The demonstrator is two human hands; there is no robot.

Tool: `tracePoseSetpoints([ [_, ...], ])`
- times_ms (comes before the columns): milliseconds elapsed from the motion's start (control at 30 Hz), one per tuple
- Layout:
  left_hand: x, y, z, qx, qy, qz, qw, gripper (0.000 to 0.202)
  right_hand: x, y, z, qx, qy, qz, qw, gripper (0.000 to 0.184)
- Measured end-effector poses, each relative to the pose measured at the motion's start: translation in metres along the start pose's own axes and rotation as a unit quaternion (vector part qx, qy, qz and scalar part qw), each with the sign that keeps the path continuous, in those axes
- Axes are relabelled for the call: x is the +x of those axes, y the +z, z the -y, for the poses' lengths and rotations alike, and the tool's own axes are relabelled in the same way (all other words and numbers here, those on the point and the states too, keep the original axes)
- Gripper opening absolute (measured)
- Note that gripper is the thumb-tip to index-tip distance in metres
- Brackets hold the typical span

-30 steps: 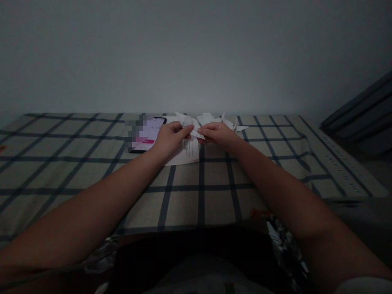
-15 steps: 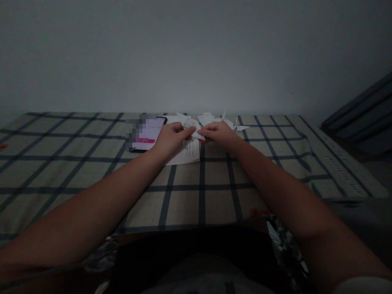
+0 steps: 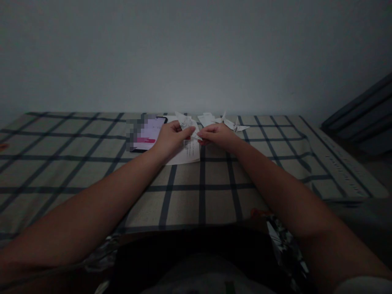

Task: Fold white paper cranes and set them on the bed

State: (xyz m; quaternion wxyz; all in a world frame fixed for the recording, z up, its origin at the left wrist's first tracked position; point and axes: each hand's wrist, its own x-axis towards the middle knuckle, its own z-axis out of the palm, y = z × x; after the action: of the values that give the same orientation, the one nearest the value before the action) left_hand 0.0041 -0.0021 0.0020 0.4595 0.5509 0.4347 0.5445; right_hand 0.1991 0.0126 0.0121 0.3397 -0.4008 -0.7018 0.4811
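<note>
Between my two hands is a folded piece of white paper (image 3: 186,121) with faint markings on it. My left hand (image 3: 175,134) pinches it between thumb and fingers from the left. From the other side, the thumb and fingertips of my right hand (image 3: 214,134) close on its pointed lower right end. Beneath the hands lies a printed sheet (image 3: 186,155), partly covered by my left hand. Folded paper cranes (image 3: 228,121) rest just behind my right hand, beside another white paper piece (image 3: 206,117).
A phone (image 3: 148,132) with a lit screen lies left of my left hand, part of it pixelated. A checked cloth (image 3: 202,204) covers the table. The wall (image 3: 196,57) rises directly behind it, and a dark striped surface (image 3: 364,114) slopes at the right.
The folded paper has tilted slightly in my fingers, so its lower right tip looks narrower. Both hands stay in nearly the same place.
</note>
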Motion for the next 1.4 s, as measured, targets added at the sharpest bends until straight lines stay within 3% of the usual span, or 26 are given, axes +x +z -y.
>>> tracePoseSetpoints([
  [200, -0.001, 0.002, -0.001, -0.003, -0.037, 0.026, 0.999, 0.032, 0.000, -0.002, 0.000, -0.005, -0.011, 0.009, 1.000, 0.023],
  [733, -0.005, 0.001, -0.006, 0.064, 0.014, 0.007, 0.998, 0.029, 0.000, -0.001, 0.002, -0.038, -0.036, -0.002, 0.999, 0.030],
  [967, -0.002, 0.000, -0.001, 0.040, 0.001, -0.003, 0.999, 0.029, -0.002, 0.000, 0.004, -0.033, -0.025, -0.004, 0.999, 0.026],
  [1200, 0.000, 0.001, 0.003, -0.008, -0.037, 0.024, 0.999, 0.028, 0.000, -0.001, 0.001, -0.027, -0.034, 0.002, 0.999, 0.026],
  [1400, -0.001, 0.001, 0.004, 0.006, -0.018, 0.034, 0.999, 0.028, 0.000, -0.001, 0.001, -0.019, -0.031, 0.003, 0.999, 0.025],
])
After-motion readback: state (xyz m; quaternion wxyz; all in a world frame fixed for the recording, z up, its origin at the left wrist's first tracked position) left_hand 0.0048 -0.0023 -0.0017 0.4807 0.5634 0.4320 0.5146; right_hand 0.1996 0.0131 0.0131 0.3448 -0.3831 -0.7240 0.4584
